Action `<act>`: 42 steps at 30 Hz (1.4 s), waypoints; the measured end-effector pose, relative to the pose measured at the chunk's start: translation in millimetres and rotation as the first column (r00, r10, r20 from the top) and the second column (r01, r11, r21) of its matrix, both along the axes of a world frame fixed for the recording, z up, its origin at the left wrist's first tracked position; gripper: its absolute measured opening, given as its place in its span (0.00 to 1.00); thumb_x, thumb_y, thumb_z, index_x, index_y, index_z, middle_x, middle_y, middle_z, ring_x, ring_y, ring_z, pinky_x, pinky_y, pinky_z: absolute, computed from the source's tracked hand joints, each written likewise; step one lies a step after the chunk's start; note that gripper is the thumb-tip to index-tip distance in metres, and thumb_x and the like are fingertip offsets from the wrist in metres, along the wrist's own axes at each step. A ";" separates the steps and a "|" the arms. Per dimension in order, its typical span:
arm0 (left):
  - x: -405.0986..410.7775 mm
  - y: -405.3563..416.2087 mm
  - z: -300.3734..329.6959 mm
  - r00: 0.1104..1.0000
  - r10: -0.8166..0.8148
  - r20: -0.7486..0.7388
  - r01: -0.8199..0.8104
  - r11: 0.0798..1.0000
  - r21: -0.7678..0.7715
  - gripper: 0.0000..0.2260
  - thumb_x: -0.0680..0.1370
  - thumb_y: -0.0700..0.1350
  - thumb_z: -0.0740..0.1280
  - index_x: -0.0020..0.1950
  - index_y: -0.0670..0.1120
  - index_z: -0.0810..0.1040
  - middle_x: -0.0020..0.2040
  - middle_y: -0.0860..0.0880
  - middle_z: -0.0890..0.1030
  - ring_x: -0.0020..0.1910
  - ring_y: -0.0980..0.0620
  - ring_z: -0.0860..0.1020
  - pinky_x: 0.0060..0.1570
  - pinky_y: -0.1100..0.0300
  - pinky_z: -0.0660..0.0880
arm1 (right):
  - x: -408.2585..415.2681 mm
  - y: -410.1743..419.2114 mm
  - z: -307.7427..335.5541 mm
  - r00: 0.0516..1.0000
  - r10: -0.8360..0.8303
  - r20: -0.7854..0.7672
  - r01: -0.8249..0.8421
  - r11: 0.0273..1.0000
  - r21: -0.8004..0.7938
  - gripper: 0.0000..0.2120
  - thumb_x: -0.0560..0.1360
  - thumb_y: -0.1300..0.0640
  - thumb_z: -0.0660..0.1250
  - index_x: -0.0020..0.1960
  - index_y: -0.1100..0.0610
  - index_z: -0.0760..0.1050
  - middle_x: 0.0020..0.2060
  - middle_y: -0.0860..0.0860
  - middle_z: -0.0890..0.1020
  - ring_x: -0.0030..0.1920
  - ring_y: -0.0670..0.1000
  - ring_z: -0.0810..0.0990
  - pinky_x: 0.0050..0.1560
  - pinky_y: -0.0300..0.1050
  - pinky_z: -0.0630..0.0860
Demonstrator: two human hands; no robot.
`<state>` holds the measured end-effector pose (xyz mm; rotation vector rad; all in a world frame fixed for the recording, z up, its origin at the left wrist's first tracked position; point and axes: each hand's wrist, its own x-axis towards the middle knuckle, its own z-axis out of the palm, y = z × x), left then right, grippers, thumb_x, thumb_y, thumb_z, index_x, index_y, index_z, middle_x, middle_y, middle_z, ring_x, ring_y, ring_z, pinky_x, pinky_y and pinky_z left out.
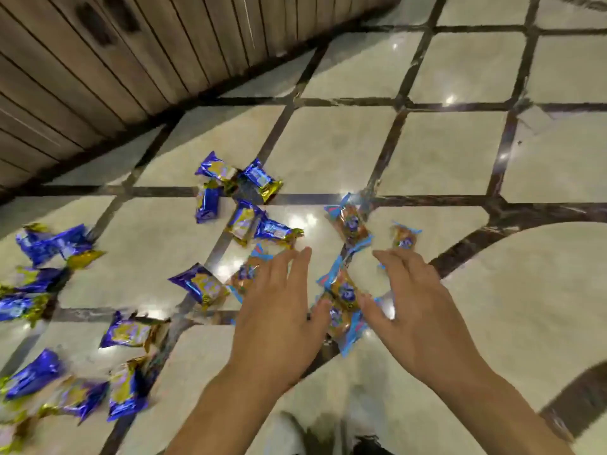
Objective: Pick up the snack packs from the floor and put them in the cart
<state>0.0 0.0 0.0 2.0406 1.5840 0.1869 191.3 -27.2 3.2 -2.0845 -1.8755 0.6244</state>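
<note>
Several snack packs lie scattered on the tiled floor. Blue-and-gold foil packs [243,221] spread from the middle to the left edge. Clear packs with light-blue ends [349,221] lie in the middle and right, one small one [404,238] just beyond my right fingertips. My left hand [279,310] reaches down with straight fingers over a clear pack [243,277]. My right hand [410,307] is spread beside it. Between the two hands lie clear packs [343,290]; both thumbs are at their edges. Neither hand holds anything. No cart is in view.
A ribbed wooden wall panel [131,60] runs along the far left. The floor [443,152] is glossy cream tile with dark strips and a curved dark band at the right. A shoe [289,431] shows at the bottom edge.
</note>
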 end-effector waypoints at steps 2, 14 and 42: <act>25.2 -3.7 -62.7 0.987 0.129 0.093 -0.118 0.986 -0.119 0.31 0.78 0.53 0.64 0.79 0.51 0.56 0.75 0.51 0.64 0.73 0.49 0.61 0.71 0.52 0.63 | 11.6 3.4 -60.1 1.000 0.017 0.019 -0.016 0.998 -0.061 0.28 0.73 0.44 0.64 0.70 0.54 0.69 0.65 0.53 0.72 0.63 0.58 0.72 0.60 0.56 0.74; 94.9 -69.1 -354.8 0.841 0.541 -0.019 -0.519 0.796 -0.311 0.39 0.76 0.59 0.66 0.81 0.52 0.49 0.80 0.48 0.47 0.79 0.46 0.45 0.74 0.47 0.52 | 20.5 31.7 -337.4 0.965 0.256 0.057 -0.226 0.922 -0.314 0.37 0.76 0.46 0.66 0.79 0.44 0.51 0.75 0.52 0.55 0.71 0.59 0.57 0.62 0.55 0.73; 61.9 19.1 -208.9 0.941 0.330 0.077 -0.336 0.939 0.078 0.36 0.67 0.47 0.74 0.72 0.48 0.65 0.73 0.46 0.62 0.77 0.43 0.57 0.70 0.44 0.67 | 17.7 48.5 -207.7 0.979 -0.168 -0.115 0.166 0.986 -0.020 0.42 0.72 0.51 0.72 0.77 0.40 0.50 0.74 0.49 0.55 0.71 0.54 0.64 0.56 0.51 0.78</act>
